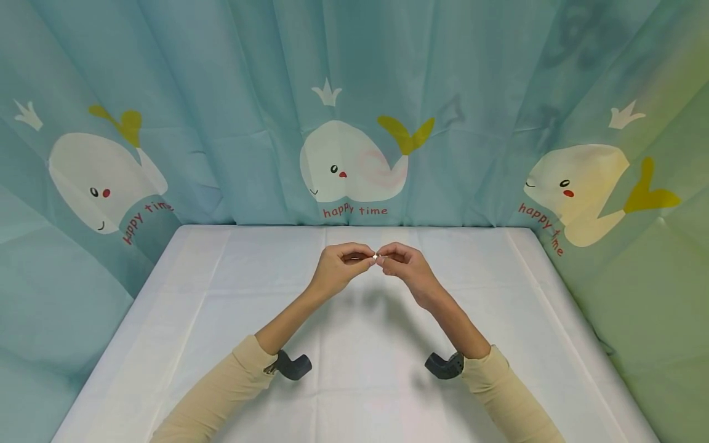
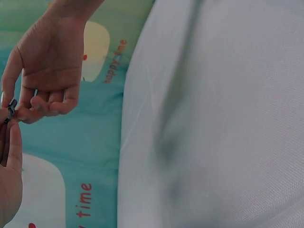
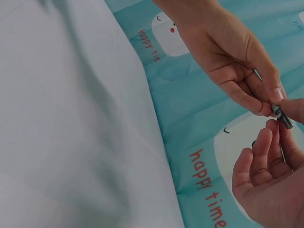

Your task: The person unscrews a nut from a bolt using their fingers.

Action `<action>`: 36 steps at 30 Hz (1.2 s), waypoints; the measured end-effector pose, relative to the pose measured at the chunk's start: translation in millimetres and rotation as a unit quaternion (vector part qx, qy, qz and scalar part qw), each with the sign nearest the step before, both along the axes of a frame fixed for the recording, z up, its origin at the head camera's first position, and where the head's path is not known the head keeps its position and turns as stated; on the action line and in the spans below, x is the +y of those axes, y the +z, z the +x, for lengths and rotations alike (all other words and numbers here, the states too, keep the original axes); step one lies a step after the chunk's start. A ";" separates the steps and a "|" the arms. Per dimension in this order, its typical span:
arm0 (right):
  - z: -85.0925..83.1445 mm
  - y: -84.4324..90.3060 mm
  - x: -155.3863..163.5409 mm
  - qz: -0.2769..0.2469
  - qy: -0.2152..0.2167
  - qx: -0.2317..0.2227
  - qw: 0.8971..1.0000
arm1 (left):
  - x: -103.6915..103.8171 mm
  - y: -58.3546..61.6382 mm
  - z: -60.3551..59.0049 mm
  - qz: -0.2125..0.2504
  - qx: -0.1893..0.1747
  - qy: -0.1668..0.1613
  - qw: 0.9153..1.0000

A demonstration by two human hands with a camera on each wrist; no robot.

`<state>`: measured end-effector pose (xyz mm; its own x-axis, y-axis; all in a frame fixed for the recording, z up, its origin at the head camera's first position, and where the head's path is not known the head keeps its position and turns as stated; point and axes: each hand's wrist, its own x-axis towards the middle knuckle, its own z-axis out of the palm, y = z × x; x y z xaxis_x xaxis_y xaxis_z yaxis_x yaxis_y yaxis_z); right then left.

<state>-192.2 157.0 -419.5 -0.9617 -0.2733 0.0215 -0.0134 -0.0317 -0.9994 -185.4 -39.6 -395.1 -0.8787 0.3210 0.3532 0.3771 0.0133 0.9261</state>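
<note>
Over table [image 1: 221,295]: screw [image 3: 282,117] (between fingers [image 3: 273,85])

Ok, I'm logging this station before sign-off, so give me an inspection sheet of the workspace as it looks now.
Surface: white cloth-covered table, creased, bare where visible.
Job's things: one small metal screw-like part, held in the air between both hands above the table; finer detail too small to tell.
Clutter: nothing seen.
Grippers: left hand and right hand meet fingertip to fingertip, each pinching the part.
Cables: nothing seen; a dark wrist camera mount sits at each cuff.
Surroundings: teal whale-print curtain reading "happy time" on three sides.
</note>
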 end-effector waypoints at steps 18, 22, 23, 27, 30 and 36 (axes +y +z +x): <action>-2.2 0.3 1.5 0.008 -0.003 0.007 1.000 | -0.9 -1.3 -0.8 0.003 -0.011 0.003 1.000; -2.3 0.6 2.4 0.009 -0.009 -0.006 1.000 | -1.3 -1.9 -0.7 0.004 -0.012 -0.002 1.000; -2.2 0.6 2.6 0.008 -0.007 -0.005 1.000 | -1.5 -1.9 -0.6 0.004 -0.010 -0.003 1.000; -2.2 -0.6 2.7 0.004 -0.001 0.005 1.000 | -1.8 -2.5 -0.4 0.002 -0.007 -0.005 1.000; -2.1 -1.0 2.4 0.001 0.003 0.016 1.000 | -1.5 -2.7 -0.4 0.002 -0.007 -0.003 1.000; -2.1 -1.8 2.3 -0.002 0.015 0.041 0.999 | -1.2 -3.3 -0.4 0.004 -0.014 0.000 1.000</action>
